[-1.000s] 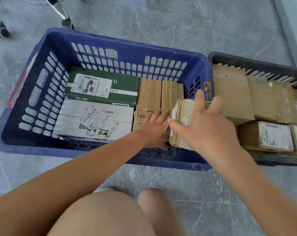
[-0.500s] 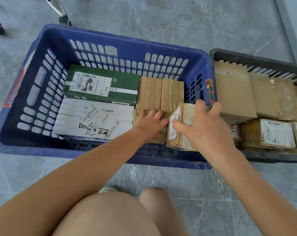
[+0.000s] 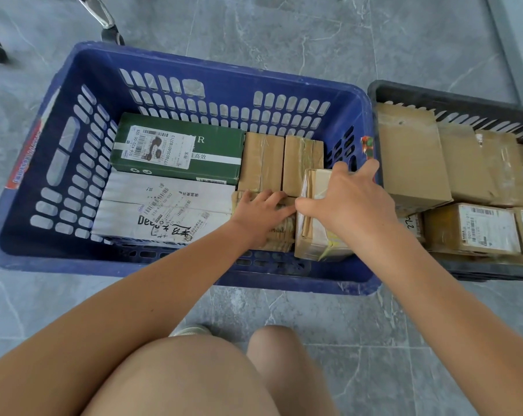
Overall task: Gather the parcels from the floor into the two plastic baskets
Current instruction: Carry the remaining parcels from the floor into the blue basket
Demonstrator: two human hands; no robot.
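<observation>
Grey floor, blue basket [image 3: 74, 163] (right hand [image 3: 353, 205] on parcel [image 3: 317, 241])

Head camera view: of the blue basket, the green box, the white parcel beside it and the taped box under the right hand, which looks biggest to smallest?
1. Blue basket, clearly largest.
2. Green box and white parcel: alike, too close to rank.
3. Taped box, smallest, though the right hand hides part.

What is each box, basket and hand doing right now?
Blue basket: on the floor, partly filled with boxes.
Black basket: beside it, packed with cardboard boxes.
Green box: lying flat at the back of the blue basket.
White box: lying flat in front of it.
Taped brown box: in the right hand, tilted in the blue basket's right end.
Right hand: gripping that box from above.
Left hand: fingers flat on a small brown box.
</observation>
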